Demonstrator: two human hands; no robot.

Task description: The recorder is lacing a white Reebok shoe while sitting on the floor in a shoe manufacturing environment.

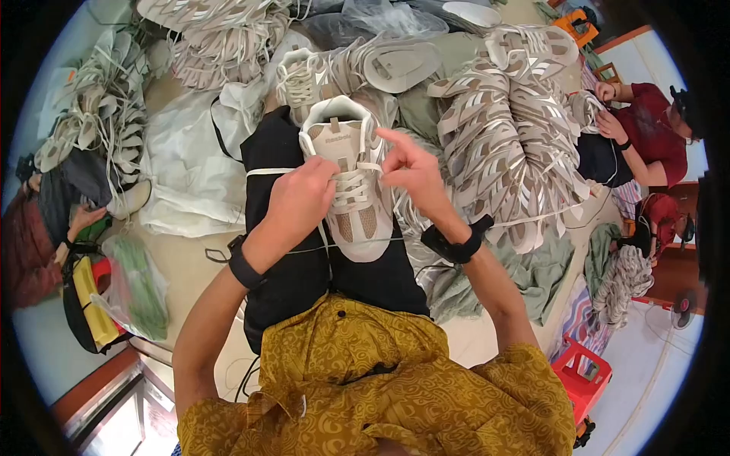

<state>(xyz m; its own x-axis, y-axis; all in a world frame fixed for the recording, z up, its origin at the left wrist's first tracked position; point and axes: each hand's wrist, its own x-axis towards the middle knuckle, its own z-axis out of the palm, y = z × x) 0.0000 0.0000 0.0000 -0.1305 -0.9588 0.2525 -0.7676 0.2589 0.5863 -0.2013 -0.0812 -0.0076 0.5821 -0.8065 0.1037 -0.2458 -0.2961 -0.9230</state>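
Just above the frame's centre, the shoe [363,228] on the lap [285,251] could twist and the lace [352,187] slip loose if pulled unevenly, since the left hand [299,199] pinches it between closed fingertips while the right hand [418,176] is half-curled, its hold impossible to tell.

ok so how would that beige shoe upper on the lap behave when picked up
The shoe upper is probably light for its size, since no thick sole shows around its edge. The mesh panels suggest it may flex. The thick-looking collar might hold its shape somewhat better.
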